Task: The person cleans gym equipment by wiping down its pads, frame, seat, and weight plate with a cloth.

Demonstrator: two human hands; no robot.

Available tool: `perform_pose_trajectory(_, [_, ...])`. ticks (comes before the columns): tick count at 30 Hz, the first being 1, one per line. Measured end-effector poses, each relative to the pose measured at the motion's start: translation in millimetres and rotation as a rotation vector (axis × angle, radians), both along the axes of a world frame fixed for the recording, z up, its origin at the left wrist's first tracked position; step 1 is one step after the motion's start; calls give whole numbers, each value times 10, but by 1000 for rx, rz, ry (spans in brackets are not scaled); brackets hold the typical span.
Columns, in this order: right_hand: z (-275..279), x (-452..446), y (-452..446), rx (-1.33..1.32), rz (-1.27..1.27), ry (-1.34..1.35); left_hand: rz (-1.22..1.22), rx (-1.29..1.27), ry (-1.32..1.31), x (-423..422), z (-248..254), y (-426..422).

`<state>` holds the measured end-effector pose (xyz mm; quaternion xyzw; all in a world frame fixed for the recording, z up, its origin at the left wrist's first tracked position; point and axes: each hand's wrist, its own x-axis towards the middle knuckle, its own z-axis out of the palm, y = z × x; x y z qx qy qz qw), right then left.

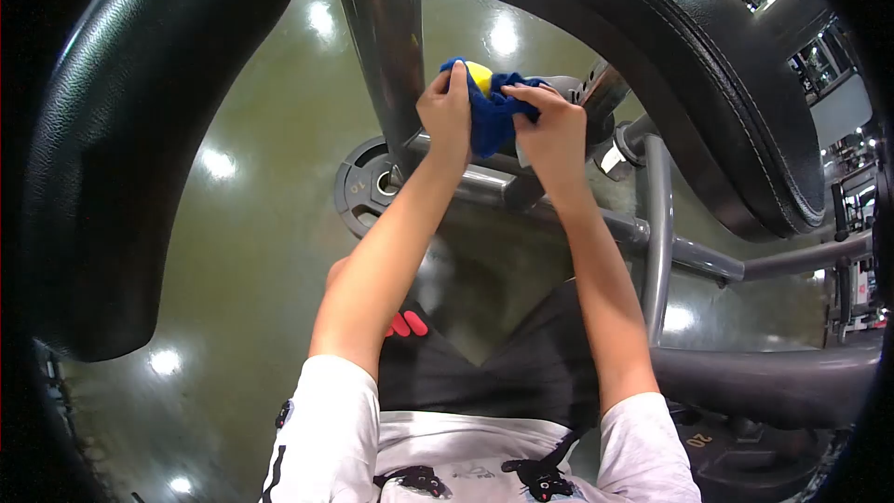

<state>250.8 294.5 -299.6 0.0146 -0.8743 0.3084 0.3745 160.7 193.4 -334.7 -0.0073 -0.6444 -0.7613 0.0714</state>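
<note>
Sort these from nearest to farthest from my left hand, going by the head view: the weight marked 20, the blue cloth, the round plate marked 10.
From your left hand:
1. Blue cloth, in your fingers, between both hands.
2. Round plate marked 10, low on the left.
3. Weight marked 20, far lower right.

We see a black padded cushion (112, 168) along the left side of the view and another curved pad (689, 65), its seam stitched, at the upper right. Near a gray upright post (377, 28), we find a round weight plate (352, 188) marked 10. At the lower right, a dark plate (736, 470) reads 20. Lights reflect off the greenish floor (251, 224) below us.
</note>
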Motion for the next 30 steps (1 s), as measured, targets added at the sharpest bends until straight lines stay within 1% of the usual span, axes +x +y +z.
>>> perform_pose_trajectory(1, [34, 44, 7, -5, 0, 5, -31, 216, -46, 145, 44, -43])
perform_pose_trajectory(2, [79, 93, 12, -52, 29, -45, -12, 293, -93, 294, 104, -71])
perform_pose_trajectory(3, [97, 90, 48, -101, 58, -97, -13, 288, -86, 370, 89, -114])
perform_pose_trajectory(4, [83, 33, 87, 53, 106, 29, -20, 279, -113, 429, 83, -168])
perform_pose_trajectory(5, [73, 31, 122, 51, 108, 42, -25, 271, -135, 511, 87, -234])
perform_pose_trajectory(7, [178, 145, 95, -207, 177, -51, -82, 231, -187, 745, 126, -391])
perform_pose_trajectory(9, [186, 166, 91, -234, 213, 15, -109, 144, -140, 910, 146, -553])
perform_pose_trajectory(11, [108, 98, -37, -482, 215, 110, -109, 192, -82, 889, 146, -732])
perform_pose_trajectory(12, [171, 112, -107, -380, 147, 164, -53, 151, 45, 888, 196, -798])
perform_pose_trajectory(13, [233, 128, -171, -379, 157, 175, 4, 109, 166, 873, 254, -849])
perform_pose_trajectory(14, [294, 155, -238, -277, 134, 207, 43, 77, 239, 844, 319, -885])
perform_pose_trajectory(15, [361, 154, -316, -175, 111, 236, 51, 76, 246, 786, 374, -917])
perform_pose_trajectory(16, [376, 119, -394, -99, 83, 320, 109, 4, 338, 710, 431, -957])
perform_pose_trajectory(17, [412, 124, -489, -102, 92, 320, 167, -70, 427, 625, 483, -1015])
perform_pose_trajectory(18, [505, 161, -611, -199, 114, 206, 150, -167, 461, 476, 458, -1114])
perform_pose_trajectory(19, [571, 176, -705, -296, 135, 91, 159, -170, 464, 379, 557, -1132])
perform_pose_trajectory(20, [594, 148, -760, -368, 227, 56, 210, -267, 531, 259, 662, -1149])
perform_pose_trajectory(21, [659, 135, -839, -368, 236, 56, 260, -365, 595, 146, 775, -1163])
perform_pose_trajectory(23, [858, 150, -1006, -685, 322, 75, 342, -483, 701, -46, 975, -1091])
perform_pose_trajectory(24, [924, 145, -1051, -724, 335, 67, 275, -426, 765, -190, 978, -1074])
perform_pose_trajectory(25, [1032, 114, -1109, -725, 340, 66, 161, -419, 775, -182, 1170, -1049])
perform_pose_trajectory(27, [1270, -22, -1245, -703, 426, 455, -98, -172, 818, -171, 1499, -937])
perform_pose_trajectory(29, [1385, -240, -1309, -608, 482, 540, 228, -382, 889, -389, 1389, -720])
perform_pose_trajectory(30, [1434, -355, -1295, -468, 353, 491, 234, -431, 933, -582, 1347, -630])
